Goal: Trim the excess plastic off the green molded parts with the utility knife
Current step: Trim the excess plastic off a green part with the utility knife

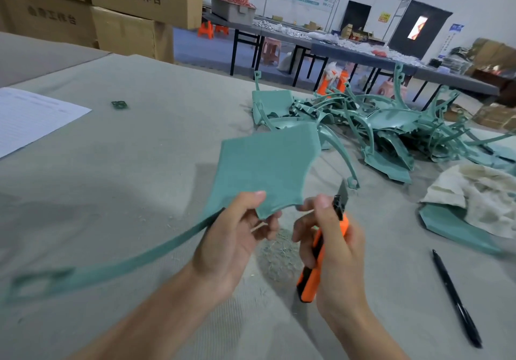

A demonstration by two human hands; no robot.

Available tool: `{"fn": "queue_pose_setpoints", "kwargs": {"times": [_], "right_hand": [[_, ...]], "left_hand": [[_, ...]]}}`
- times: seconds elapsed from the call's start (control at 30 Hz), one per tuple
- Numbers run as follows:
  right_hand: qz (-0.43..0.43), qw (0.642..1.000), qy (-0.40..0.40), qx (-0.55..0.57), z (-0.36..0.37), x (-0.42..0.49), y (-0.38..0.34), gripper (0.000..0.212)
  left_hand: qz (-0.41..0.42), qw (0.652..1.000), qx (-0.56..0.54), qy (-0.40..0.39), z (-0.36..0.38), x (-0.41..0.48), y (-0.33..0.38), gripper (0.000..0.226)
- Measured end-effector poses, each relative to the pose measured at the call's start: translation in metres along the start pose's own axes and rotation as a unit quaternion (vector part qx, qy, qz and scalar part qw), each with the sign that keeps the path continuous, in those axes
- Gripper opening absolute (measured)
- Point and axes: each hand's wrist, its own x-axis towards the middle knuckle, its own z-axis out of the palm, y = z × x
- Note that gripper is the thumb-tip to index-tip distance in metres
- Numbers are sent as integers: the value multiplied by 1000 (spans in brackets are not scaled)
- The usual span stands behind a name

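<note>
Hovering above the grey table (pixel 139 150), the green molded part (pixel 265 164) is being pinched at its lower edge by the left hand (pixel 231 242), thumb on top. At 3 o'clock the right hand (pixel 332 248) is gripping the orange utility knife (pixel 318 250) (blade up, just beside the part). At 1 o'clock a pile of green parts (pixel 377 125) is lying; at 4 o'clock, 1 black pen (pixel 455 295).
</note>
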Motion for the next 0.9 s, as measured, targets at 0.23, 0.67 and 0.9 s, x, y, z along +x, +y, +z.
{"fn": "queue_pose_setpoints", "kwargs": {"times": [0.23, 0.67, 0.9], "right_hand": [[-10, 1000, -6, -3, -7, 6, -4, 28], [-84, 989, 94, -79, -9, 9, 7, 31], [-86, 989, -17, -119, -6, 8, 7, 24]], "left_hand": [[-66, 996, 35, -41, -9, 0, 1, 16], [-181, 977, 2, -108, -8, 0, -15, 60], [-167, 985, 0, -51, -11, 1, -9, 34]]}}
